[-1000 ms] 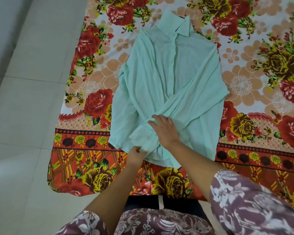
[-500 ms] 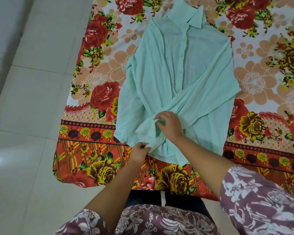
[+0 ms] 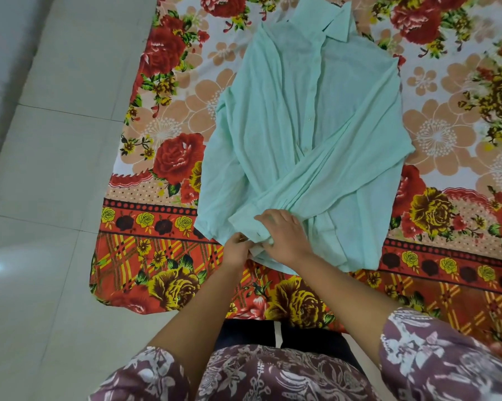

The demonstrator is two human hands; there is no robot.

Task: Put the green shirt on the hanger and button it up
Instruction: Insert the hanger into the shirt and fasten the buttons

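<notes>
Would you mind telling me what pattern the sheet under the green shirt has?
The sheet has large red and yellow roses plus peach flowers; head view.

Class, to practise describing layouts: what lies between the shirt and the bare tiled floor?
Only the floral sheet, seen in the head view: the shirt lies on it, and it runs out to the floor.

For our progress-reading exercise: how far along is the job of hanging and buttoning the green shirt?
Done: the shirt lies front up on the bedsheet, its upper front looking closed. In hand: the left hand and right hand grip the lower front near the hem, likely at a bottom button. Left: any last buttons; no hanger shows, so that step cannot be confirmed.
</notes>
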